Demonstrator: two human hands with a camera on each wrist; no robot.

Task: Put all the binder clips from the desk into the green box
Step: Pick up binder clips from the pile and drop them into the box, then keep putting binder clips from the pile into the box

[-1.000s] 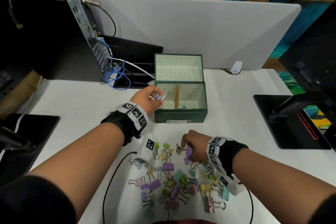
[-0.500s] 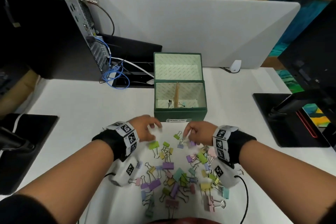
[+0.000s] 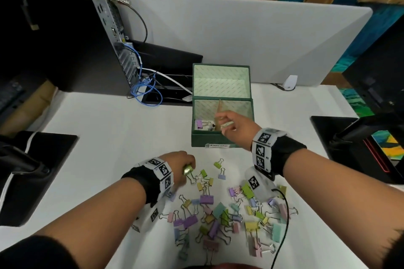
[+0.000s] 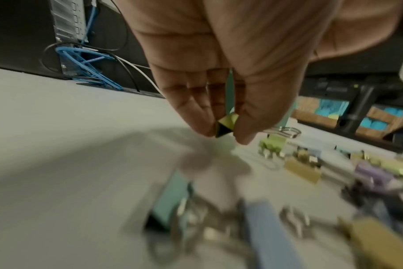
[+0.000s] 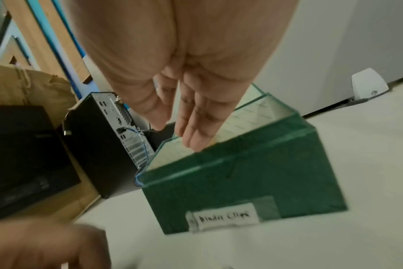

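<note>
The green box (image 3: 218, 141) stands open mid-desk with a "Binder Clips" label on its front wall (image 5: 242, 182). A purple clip (image 3: 199, 123) lies in its left compartment. My right hand (image 3: 222, 123) hovers over the box's front rim; in the right wrist view its fingers (image 5: 196, 134) are straight and hold nothing. My left hand (image 3: 185, 168) is at the upper left edge of the clip pile (image 3: 218, 214) and pinches a yellow-green clip (image 4: 225, 125) between thumb and fingertips, just above the desk. Several pastel clips lie scattered near the front edge.
A computer tower (image 3: 105, 39) with blue cables (image 3: 148, 91) stands at the back left. Black monitor bases sit at the left (image 3: 32, 170) and right (image 3: 349, 148). A white divider panel (image 3: 240, 39) closes the back. A black cable (image 3: 282, 236) crosses the pile's right side.
My right hand has risen from the pile to the box and its fingers have straightened. My left hand stayed at the pile and took hold of a yellow-green clip. A purple clip now lies in the box.
</note>
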